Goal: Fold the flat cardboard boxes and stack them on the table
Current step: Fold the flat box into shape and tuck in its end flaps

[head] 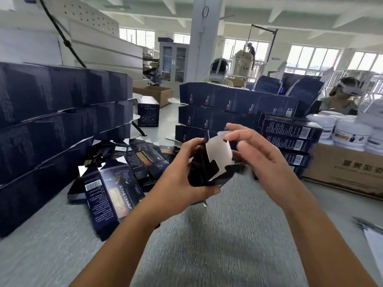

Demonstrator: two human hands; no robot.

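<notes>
My left hand [180, 177] grips a half-opened dark cardboard box [204, 168] in the air above the grey table [217, 235], thumb beneath it and fingers curled over its top, with its white flap [218, 151] standing up toward 1 o'clock. My right hand [267, 156] is at 3 o'clock of the box, fingers spread and loose, holding nothing, just beside the flap. The flat boxes [118, 177] lie heaped at 9 o'clock, and the folded boxes [228, 108] are stacked at 12 o'clock.
</notes>
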